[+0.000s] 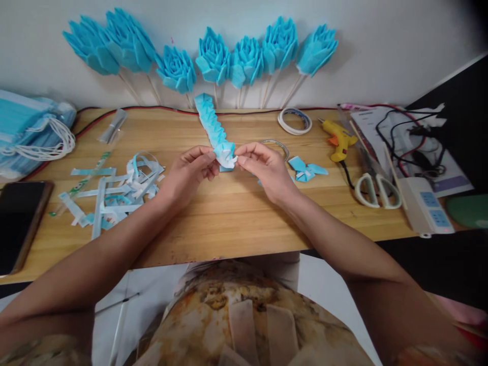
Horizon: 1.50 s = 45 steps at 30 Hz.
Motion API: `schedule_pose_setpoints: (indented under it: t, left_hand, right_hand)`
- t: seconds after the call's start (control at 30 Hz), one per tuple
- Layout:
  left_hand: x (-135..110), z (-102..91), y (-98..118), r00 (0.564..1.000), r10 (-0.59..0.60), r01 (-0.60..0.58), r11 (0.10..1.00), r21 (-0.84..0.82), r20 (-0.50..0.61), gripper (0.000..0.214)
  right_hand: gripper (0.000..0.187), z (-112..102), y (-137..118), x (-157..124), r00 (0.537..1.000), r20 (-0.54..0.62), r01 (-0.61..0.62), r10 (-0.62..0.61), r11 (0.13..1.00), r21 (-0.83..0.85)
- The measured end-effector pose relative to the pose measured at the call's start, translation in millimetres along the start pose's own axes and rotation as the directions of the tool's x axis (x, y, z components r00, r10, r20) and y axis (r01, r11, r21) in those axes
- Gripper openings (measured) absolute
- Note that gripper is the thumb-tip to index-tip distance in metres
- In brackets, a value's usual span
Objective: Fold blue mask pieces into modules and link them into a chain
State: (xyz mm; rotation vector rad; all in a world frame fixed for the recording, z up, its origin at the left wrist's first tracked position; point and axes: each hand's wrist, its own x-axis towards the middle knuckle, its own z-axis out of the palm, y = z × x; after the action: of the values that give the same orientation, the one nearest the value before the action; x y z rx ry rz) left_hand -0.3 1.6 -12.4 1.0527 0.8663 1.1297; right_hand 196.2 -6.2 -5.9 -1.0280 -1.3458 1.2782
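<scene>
Over the middle of the wooden table, my left hand and my right hand pinch a small folded piece of light blue and white fabric from its two sides. Both hands have thumb and fingers closed on its edges. Just behind it, a row of overlapping folded blue pieces stretches back toward the wall; whether it touches the held piece I cannot tell. A few folded blue pieces lie to the right of my right hand.
Blue fabric flowers on sticks lean along the wall. Cut strips, a phone and stacked face masks lie left. Tape, a yellow glue gun, scissors and a power strip lie right.
</scene>
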Motion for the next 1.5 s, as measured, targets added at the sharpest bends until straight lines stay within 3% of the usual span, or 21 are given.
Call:
schedule_pose_setpoints:
  t: [0.23, 0.53, 0.67, 0.77, 0.97, 1.17, 1.5]
  left_hand:
    - [1.7, -2.3, 2.7, 0.997, -0.077, 0.079, 0.996, -0.052, 0.027, 0.026]
    - [3.8, -7.3, 0.4, 0.996, -0.084, 0.084, 0.996, -0.033, -0.008, 0.027]
    - [4.5, -9.1, 2.2, 0.997, -0.076, 0.076, 0.996, -0.043, 0.003, 0.028]
    - [3.6, -7.3, 4.3, 0.995, -0.097, 0.098, 0.995, -0.031, 0.033, 0.028]
    - [0.0, -3.7, 4.8, 0.986, -0.120, 0.124, 0.992, -0.023, 0.114, 0.024]
    - [-0.6, -3.8, 5.0, 0.974, -0.142, 0.147, 0.989, -0.013, 0.176, 0.029]
    - [-0.8, -1.8, 1.5, 0.990, -0.080, 0.080, 0.997, 0.011, 0.113, 0.043]
  right_hand:
    - [0.016, -4.3, 1.2, -0.5, 0.995, 0.087, 0.061, -0.053, 0.994, -0.094]
    - [0.027, -7.5, -3.9, -3.6, 0.971, 0.237, 0.046, -0.032, 0.998, -0.052]
    - [0.034, -11.3, -0.1, -0.1, 0.993, 0.107, 0.051, -0.042, 0.996, -0.077]
    - [0.026, -15.0, 0.6, 3.1, 0.999, 0.008, 0.039, -0.038, 0.994, -0.100]
    - [0.039, -15.3, 0.1, 4.5, 0.990, 0.138, 0.024, -0.013, 0.996, -0.081]
    - [0.036, -14.4, 3.2, 4.6, 0.990, 0.142, 0.001, 0.014, 0.994, -0.106]
    - [0.030, -12.9, 6.2, 4.9, 0.991, 0.132, 0.021, -0.007, 0.995, -0.102]
